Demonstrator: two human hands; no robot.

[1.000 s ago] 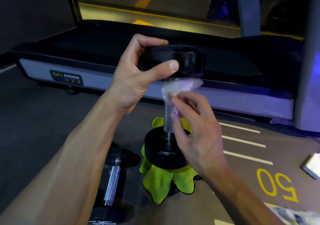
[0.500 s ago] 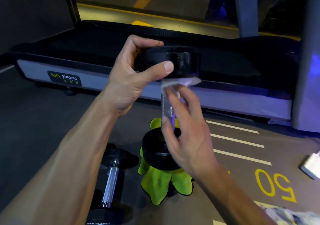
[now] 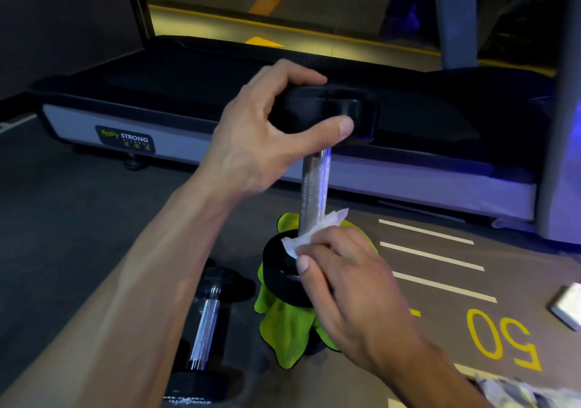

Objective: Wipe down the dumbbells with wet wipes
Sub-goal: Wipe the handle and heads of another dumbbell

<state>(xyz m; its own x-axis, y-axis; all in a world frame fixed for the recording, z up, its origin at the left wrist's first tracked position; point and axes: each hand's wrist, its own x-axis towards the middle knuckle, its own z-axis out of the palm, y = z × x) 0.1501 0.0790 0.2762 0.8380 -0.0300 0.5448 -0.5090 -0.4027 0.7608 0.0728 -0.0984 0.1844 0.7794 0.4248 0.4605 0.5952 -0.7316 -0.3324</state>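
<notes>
Black rubber upright dumbbell stands on a crumpled green cloth; its base is partly hidden. Left hand grips the top head. Right hand pinches a white wet wipe at the bottom of the knurled steel handle. Second dumbbell lies left of the cloth, cut off.

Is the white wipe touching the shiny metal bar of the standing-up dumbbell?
Touching. The head view shows the wet wipe, pinched by the right hand, pressed against the bottom of the metal bar, with no gap between them.
</notes>
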